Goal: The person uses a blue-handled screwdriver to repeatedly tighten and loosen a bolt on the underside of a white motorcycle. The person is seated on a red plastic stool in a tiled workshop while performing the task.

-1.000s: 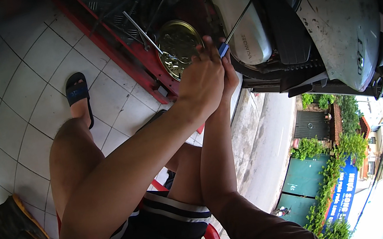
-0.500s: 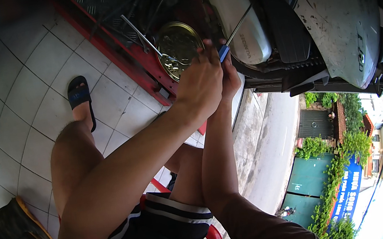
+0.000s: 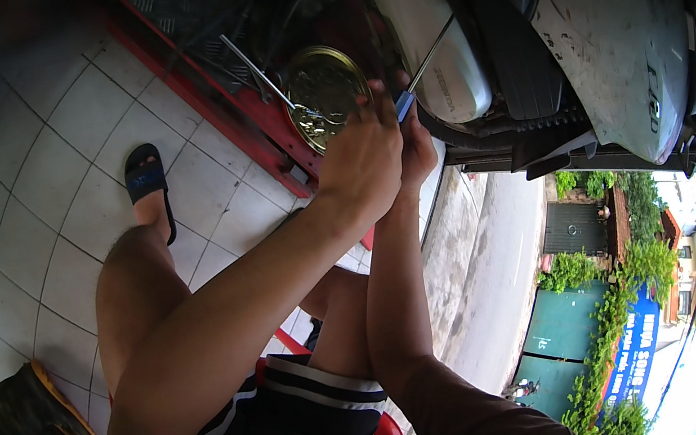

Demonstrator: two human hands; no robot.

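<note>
A screwdriver (image 3: 405, 105) with a blue handle and a long thin shaft sits in my right hand (image 3: 420, 151), whose fingers are closed round the handle. Its shaft slants up and right across the silver engine cover (image 3: 431, 31) of a motorbike; I cannot tell whether the tip touches anything. Pressed close on the left, my left hand (image 3: 360, 161) has its fingers curled beside the handle, and what they grip is hidden. Just beyond my left hand lies a round gold-rimmed dish (image 3: 287, 81) holding small shiny parts. A metal rod tool (image 3: 253, 68) rests with its lower end in the dish.
The motorbike's grey body panel (image 3: 608, 21) fills the upper right. A red metal frame (image 3: 207, 103) with dark tread plate runs along the far left of the dish. White floor tiles (image 3: 36, 203) lie left, with a dark bag-like object (image 3: 40, 430); a street (image 3: 488, 241) lies right.
The screwdriver's handle and tip have shifted slightly down and left in the picture. Both hands keep nearly the same pose; the whole view has moved a little.
</note>
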